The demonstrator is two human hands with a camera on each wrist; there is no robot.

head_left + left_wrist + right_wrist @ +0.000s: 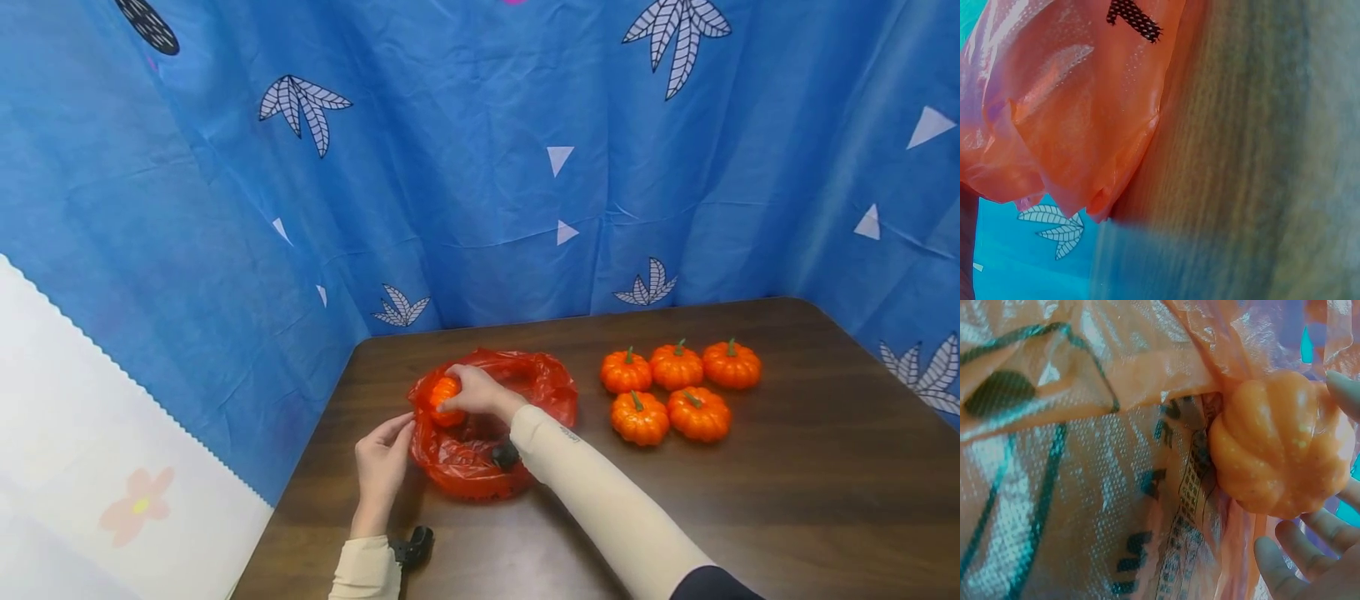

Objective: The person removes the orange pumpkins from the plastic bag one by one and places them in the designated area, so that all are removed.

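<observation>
A red plastic bag (pixel 551 379) stands on the table with its mouth spread wide; dark printing shows on it in both wrist views. My left hand (pixel 382 467) pinches the bag's left rim between thumb and fingers. Over the bag's opening, my right hand (pixel 477 392) holds a small orange pumpkin (pixel 446 402) close to that left rim. In the right wrist view the ribbed pumpkin (pixel 1282 447) is between the thumb and the fingers (pixel 1310 550), with bag film behind it. The left wrist view shows the bag's outer side (pixel 1085 125), with the left hand mostly out of frame.
Right of the bag, several more orange pumpkins (pixel 677 367) with green stems stand in two rows on the brown wooden table (pixel 825 467). A blue patterned curtain (pixel 480 167) hangs behind the table and along its left side.
</observation>
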